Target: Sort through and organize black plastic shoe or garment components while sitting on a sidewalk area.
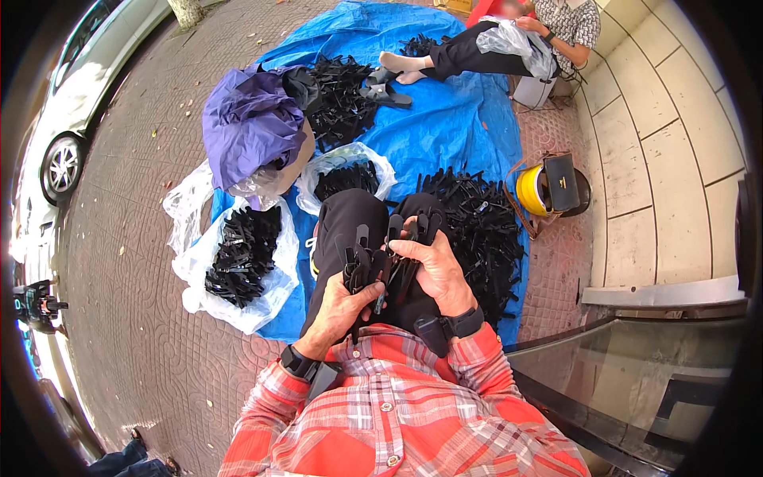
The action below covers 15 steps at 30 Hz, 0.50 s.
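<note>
My left hand (338,312) is closed round a bunch of long, flat black strip-like pieces (362,258), with small metallic glints among them. Close beside it, my right hand (441,274) grips more black pieces (429,225), its thumb lying across them toward the left bunch. Both hands are above my lap, over my dark trousers (346,219). The exact kind of piece cannot be made out. To the right of my knees a large heap of similar black pieces (481,230) lies on a blue tarp (453,131).
White plastic bags (195,274) of black pieces stand at left and ahead. A purple cloth (246,119) covers a bulky container. Farther off lies another black heap (342,95). A seated person (556,36) holds a clear bag. A yellow bucket (531,191) stands right, near a tiled wall (644,175).
</note>
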Tool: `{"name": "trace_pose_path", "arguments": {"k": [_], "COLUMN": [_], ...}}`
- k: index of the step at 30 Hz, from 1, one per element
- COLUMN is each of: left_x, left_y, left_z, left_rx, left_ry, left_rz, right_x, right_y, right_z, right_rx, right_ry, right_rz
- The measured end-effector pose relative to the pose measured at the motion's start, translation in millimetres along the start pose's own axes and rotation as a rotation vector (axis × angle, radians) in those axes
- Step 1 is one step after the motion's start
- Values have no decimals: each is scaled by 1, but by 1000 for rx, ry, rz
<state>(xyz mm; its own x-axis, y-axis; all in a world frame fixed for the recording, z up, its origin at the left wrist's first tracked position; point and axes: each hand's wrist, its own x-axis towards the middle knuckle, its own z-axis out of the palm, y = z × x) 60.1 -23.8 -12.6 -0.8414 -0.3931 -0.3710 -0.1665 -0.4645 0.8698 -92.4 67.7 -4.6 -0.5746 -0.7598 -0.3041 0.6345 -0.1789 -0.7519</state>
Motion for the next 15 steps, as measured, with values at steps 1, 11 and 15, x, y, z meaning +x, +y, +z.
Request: {"name": "trace_pose_path", "arguments": {"k": [1, 11, 15], "left_x": [-1, 1, -1], "left_y": [2, -8, -11], "left_z": [0, -7, -11], "left_rx": [-31, -382, -359], "left_ry": [-17, -43, -64], "left_rz": [-40, -128, -182], "right_x": [-2, -13, -15], "right_y": [-3, -7, 17], "right_z": [4, -14, -3], "right_rx": [76, 69, -181], "right_ry": [-11, -13, 39], "right_rz": [40, 77, 66]}}
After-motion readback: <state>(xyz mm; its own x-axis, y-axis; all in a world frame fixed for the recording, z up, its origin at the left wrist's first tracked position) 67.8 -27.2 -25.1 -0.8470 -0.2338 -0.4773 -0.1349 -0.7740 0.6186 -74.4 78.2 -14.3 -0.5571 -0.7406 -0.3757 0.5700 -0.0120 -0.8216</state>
